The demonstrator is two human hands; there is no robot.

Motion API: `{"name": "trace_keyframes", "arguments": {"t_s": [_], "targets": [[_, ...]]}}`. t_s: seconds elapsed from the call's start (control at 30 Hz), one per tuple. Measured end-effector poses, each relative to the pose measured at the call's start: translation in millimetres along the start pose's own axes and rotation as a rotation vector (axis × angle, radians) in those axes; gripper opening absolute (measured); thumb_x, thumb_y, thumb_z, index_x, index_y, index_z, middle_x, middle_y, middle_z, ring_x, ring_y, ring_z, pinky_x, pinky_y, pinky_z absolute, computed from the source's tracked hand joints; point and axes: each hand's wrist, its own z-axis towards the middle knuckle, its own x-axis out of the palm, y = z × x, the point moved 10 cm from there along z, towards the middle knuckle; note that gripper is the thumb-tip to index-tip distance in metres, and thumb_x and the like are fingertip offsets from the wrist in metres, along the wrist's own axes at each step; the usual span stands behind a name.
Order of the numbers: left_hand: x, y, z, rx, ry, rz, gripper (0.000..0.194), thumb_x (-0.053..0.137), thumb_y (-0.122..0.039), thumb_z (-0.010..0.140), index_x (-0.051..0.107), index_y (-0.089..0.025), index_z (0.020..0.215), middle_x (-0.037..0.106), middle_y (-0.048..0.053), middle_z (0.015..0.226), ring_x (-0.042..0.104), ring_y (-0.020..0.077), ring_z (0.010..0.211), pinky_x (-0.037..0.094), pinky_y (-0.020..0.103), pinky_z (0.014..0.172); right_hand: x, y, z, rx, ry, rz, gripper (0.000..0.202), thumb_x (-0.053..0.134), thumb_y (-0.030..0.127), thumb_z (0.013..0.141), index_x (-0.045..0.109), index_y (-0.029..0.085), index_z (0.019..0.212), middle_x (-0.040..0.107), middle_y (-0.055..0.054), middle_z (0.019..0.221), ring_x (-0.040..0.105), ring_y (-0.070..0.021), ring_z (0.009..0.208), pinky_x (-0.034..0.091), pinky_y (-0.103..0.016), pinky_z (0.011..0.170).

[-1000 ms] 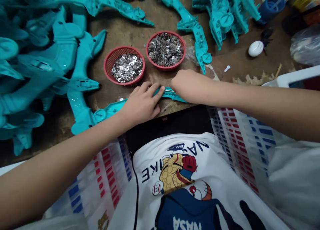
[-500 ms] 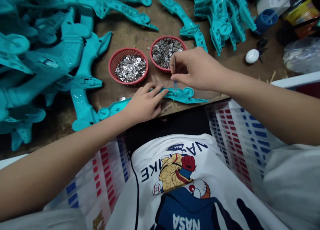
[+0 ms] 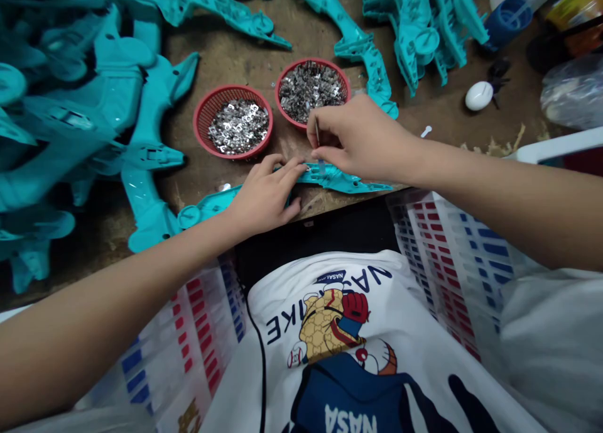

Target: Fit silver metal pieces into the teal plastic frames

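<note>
Pinched between thumb and fingers, a thin rod-like tool [image 3: 317, 131] is held nearly upright by the right hand [image 3: 355, 137], its lower end at a long turquoise plastic part [image 3: 336, 178]. That part lies along the near edge of the wooden table [image 3: 257, 56], ribbed and hollow on its upper side. Spread fingers of the left hand [image 3: 264, 197] press on it, not closed around it. Upside-down lettering on the white shirt [image 3: 277, 276] reads "NASA", with "NASA" and "IKE" readable above a cartoon figure. Just beyond the hands sit two red mesh baskets: the left basket [image 3: 201, 120] holds shiny flat metal pieces [image 3: 240, 126], the right basket [image 3: 347, 87] darker, jumbled metal pieces [image 3: 308, 92]. Glossy turquoise parts [image 3: 153, 115] are heaped at left.
</note>
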Motion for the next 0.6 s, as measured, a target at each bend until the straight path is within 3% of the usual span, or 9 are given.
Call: {"name": "trace_keyframes", "arguments": {"t_s": [0.2, 0.3, 0.4, 0.5, 0.6], "targets": [[-2.0, -1, 0, 0.012, 0.022, -0.002, 0.077, 0.064, -0.036, 0.099, 0.056, -0.014, 0.173, 0.059, 0.022, 0.178, 0.049, 0.0491, 0.156, 0.047, 0.073, 0.130, 11, 4, 0, -0.036, 0.038, -0.085, 0.017, 0.069, 0.015, 0.111, 0.077, 0.017, 0.127, 0.082, -0.010, 0.117, 0.074, -0.0302, 0.110, 0.049, -0.036, 0.092], [-3.7, -2, 2, 0.008, 0.039, -0.018, 0.076, 0.066, -0.045, 0.101, 0.060, -0.015, 0.171, 0.058, 0.023, 0.178, 0.049, 0.0505, 0.156, 0.047, 0.075, 0.129, 13, 4, 0, -0.048, 0.064, -0.083, 0.021, 0.066, 0.016, 0.113, 0.078, 0.019, 0.130, 0.082, -0.008, 0.118, 0.075, -0.0310, 0.114, 0.051, -0.036, 0.094], [-8.9, 3, 8, -0.033, 0.013, -0.078, 0.065, 0.057, -0.056, 0.109, 0.073, -0.015, 0.158, 0.068, 0.020, 0.168, 0.057, 0.0460, 0.147, 0.050, 0.070, 0.126, 2, -3, 5, -0.038, 0.011, -0.079, 0.029, 0.061, 0.016, 0.118, 0.079, 0.022, 0.139, 0.084, -0.008, 0.123, 0.076, -0.0298, 0.117, 0.053, -0.037, 0.099], [-13.4, 11, 18, -0.097, -0.025, -0.135, 0.054, 0.046, -0.047, 0.114, 0.085, -0.016, 0.136, 0.081, 0.016, 0.145, 0.068, 0.0380, 0.128, 0.056, 0.061, 0.120, 11, -19, 14, 0.015, 0.080, -0.194, 0.028, 0.064, 0.015, 0.115, 0.085, 0.021, 0.132, 0.085, -0.011, 0.126, 0.076, -0.0335, 0.121, 0.054, -0.039, 0.100], [-13.5, 17, 28, -0.166, -0.034, -0.140, 0.042, 0.054, -0.039, 0.108, 0.087, -0.016, 0.120, 0.084, 0.015, 0.127, 0.074, 0.0345, 0.116, 0.060, 0.055, 0.111, 26, -25, 18, 0.036, 0.167, -0.338, 0.025, 0.067, 0.020, 0.115, 0.086, 0.015, 0.131, 0.084, -0.017, 0.128, 0.078, -0.0372, 0.118, 0.055, -0.040, 0.094]]}}
